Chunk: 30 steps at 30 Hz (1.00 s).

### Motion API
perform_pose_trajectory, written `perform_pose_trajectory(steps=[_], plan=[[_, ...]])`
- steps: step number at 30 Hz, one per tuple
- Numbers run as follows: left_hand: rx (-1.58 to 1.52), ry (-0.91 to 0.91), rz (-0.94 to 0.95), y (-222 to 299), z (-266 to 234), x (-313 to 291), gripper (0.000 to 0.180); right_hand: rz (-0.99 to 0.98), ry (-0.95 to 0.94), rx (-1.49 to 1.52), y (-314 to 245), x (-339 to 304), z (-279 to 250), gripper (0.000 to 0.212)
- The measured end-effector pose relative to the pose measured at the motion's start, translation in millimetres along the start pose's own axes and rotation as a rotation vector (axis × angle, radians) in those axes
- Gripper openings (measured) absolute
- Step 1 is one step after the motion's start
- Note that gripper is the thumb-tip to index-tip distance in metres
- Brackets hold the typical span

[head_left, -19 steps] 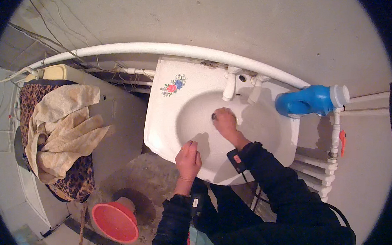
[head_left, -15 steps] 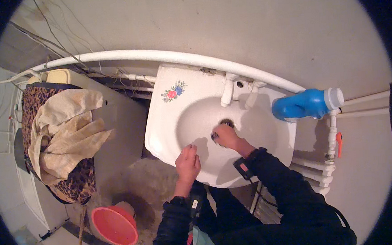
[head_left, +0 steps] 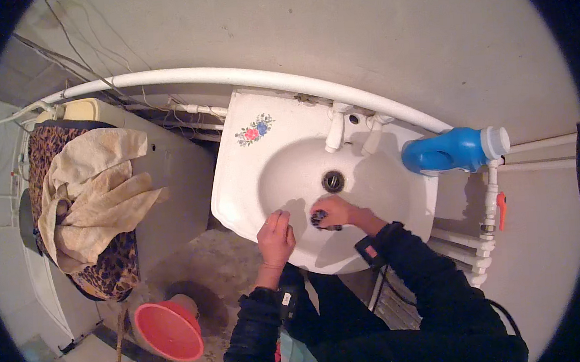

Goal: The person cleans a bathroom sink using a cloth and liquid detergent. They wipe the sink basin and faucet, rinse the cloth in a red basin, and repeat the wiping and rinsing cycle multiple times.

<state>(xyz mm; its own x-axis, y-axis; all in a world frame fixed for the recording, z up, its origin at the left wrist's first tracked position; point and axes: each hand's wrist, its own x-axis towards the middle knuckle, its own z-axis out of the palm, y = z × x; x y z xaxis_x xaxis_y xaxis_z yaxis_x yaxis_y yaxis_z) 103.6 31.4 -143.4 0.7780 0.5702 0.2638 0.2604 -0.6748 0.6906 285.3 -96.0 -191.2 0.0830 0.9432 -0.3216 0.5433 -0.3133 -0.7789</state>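
Observation:
My right hand (head_left: pixel 336 211) is inside the white washbasin (head_left: pixel 242 177), closed on a small dark, speckled, bunched-up thing (head_left: pixel 318 218) whose kind I cannot make out. It rests against the near slope of the bowl, on the hand's left side. The metal drain (head_left: pixel 332 181) shows uncovered just beyond. My left hand (head_left: pixel 277 238) hovers by the basin's near left rim, fingers drawn together, with nothing visible in them. At the bowl's far side stand two white faucet spouts (head_left: pixel 335 135). A red and blue flower print (head_left: pixel 255 131) decorates the basin's far left corner.
A blue bottle with a white cap (head_left: pixel 442 152) lies at the basin's right edge, near white pipes with an orange valve handle (head_left: pixel 502 210). On the left, a beige towel (head_left: pixel 98 193) covers a leopard-print cloth on an appliance. A red basin (head_left: pixel 169 332) sits on the floor.
My right hand has pulled back from the drain toward the near side of the bowl, bringing the dark thing along. The drain is now uncovered. My left hand has barely moved.

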Motion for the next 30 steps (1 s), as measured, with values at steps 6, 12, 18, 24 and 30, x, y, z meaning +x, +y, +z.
perform_pose_trajectory(steps=[6,12,18,24,30], plan=[[0.010,0.013,-0.018,-1,1,-3,0.034,0.074,0.319,-0.235,49,-21,-77,0.037],[-0.010,0.016,-0.052,-1,3,-3,0.034,0.249,0.440,-0.252,30,-57,3,0.044],[-0.264,0.006,-0.089,-3,-8,0,0.030,0.121,0.092,0.428,-47,-50,25,0.044],[-0.279,0.218,-0.283,-34,-86,-45,0.029,0.169,0.118,1.196,-27,22,-7,0.039],[0.019,0.132,-0.460,-79,-154,-158,0.024,0.239,0.672,0.057,-13,69,18,0.052]])
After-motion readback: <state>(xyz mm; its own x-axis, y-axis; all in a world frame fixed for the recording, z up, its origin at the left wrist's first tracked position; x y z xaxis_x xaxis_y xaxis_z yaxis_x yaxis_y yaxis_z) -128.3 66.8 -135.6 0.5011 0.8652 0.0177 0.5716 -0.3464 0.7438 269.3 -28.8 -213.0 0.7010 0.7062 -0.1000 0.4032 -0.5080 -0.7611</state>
